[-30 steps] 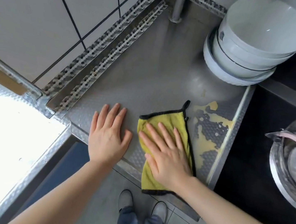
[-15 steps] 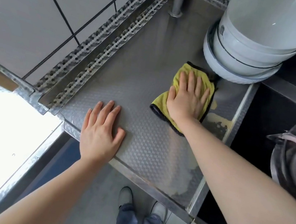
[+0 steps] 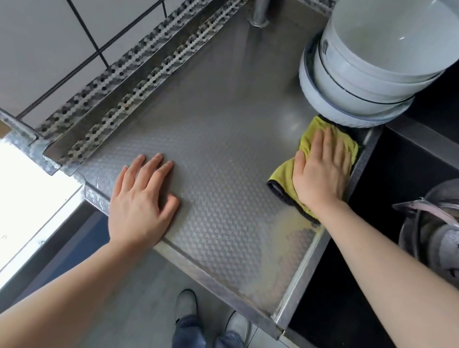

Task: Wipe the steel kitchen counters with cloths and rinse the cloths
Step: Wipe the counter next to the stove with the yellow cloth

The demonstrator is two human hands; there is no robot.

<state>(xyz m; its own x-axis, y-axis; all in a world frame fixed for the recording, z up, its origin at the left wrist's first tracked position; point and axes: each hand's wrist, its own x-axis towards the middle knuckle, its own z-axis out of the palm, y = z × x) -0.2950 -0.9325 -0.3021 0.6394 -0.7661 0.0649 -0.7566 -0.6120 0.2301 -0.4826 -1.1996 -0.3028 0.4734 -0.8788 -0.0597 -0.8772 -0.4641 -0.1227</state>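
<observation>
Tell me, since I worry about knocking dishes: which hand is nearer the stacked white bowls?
Right. The right hand presses the yellow cloth just in front of the stacked white bowls. The left hand lies flat near the counter's front edge, well away.

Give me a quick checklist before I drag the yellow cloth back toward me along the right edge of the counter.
1. Right hand flat on the yellow cloth: ok.
2. Left hand bracing on the steel counter, out of the path: ok.
3. Near right strip wiped: not ok, a yellowish film shows there.
4. Stacked white bowls well apart from the cloth: not ok, it lies right by their base.
5. Cloth needs rinsing: cannot tell.
</observation>
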